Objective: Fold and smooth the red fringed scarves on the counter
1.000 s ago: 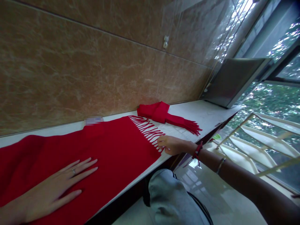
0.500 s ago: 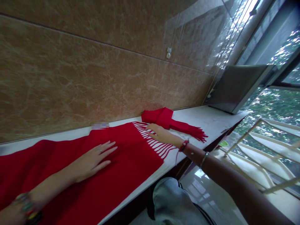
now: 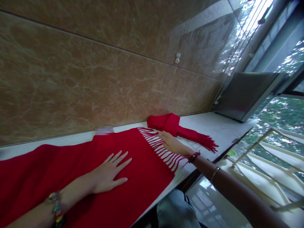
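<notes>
A wide red scarf (image 3: 144, 164) lies spread along the white counter, its fringe (image 3: 163, 150) fanned out at the right end. My left hand (image 3: 109, 174) rests flat on the red cloth with its fingers spread. Over the fringe lies my right hand (image 3: 172, 143), fingers stretched out and holding nothing. Just behind my right hand sits a second red scarf (image 3: 167, 122), folded into a bundle, with its fringed tail (image 3: 199, 138) pointing right. A pale label-like patch (image 3: 104, 130), blurred, shows at the scarf's back edge.
Brown marbled tiles (image 3: 95, 79) cover the wall behind the counter (image 3: 204, 125). A dark grey box-like appliance (image 3: 249, 93) stands at its far right end. Below right is a cream slatted rack (image 3: 268, 171) beside the window. My knee (image 3: 175, 209) is under the front edge.
My left hand has slid right and forward over the scarf, its fingers spreading wider. My right hand has straightened its fingers above the fringe. The view has shifted slightly.
</notes>
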A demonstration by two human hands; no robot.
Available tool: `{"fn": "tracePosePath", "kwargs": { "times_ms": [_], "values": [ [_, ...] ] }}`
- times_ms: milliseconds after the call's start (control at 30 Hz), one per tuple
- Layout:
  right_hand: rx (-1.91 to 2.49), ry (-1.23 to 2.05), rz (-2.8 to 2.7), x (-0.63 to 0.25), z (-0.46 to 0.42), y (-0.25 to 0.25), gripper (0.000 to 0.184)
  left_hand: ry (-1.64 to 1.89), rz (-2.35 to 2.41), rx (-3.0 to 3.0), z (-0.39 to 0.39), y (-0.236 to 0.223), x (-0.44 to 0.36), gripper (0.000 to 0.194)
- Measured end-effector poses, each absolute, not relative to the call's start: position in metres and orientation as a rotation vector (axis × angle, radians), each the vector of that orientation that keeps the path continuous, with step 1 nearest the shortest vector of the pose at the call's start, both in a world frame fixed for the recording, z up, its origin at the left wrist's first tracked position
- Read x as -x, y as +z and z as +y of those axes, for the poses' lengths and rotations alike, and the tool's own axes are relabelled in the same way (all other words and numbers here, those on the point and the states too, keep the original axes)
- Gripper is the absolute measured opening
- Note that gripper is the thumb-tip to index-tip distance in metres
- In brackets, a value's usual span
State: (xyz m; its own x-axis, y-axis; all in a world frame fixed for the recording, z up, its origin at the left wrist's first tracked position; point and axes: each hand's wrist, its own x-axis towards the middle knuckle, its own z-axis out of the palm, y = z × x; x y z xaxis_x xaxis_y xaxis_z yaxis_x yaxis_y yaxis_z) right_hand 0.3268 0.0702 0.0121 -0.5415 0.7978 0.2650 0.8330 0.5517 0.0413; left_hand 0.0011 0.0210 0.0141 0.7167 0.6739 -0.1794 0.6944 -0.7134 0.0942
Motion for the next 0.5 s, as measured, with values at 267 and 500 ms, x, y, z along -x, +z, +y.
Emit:
{"fn": "tracePosePath", "kwargs": {
  "times_ms": [267, 500],
  "values": [
    [1.210, -0.135, -2.695, -0.297, 0.066, 0.002, 0.021, -0.056, 1.051, -2.863, 0.060, 0.008, -0.040, 0.062],
    [1.649, -0.340, -2.597, -0.363, 0.077, 0.008, 0.020, 0.055, 1.068, -2.836, 0.065, -0.007, -0.039, 0.059]
  ]
}}
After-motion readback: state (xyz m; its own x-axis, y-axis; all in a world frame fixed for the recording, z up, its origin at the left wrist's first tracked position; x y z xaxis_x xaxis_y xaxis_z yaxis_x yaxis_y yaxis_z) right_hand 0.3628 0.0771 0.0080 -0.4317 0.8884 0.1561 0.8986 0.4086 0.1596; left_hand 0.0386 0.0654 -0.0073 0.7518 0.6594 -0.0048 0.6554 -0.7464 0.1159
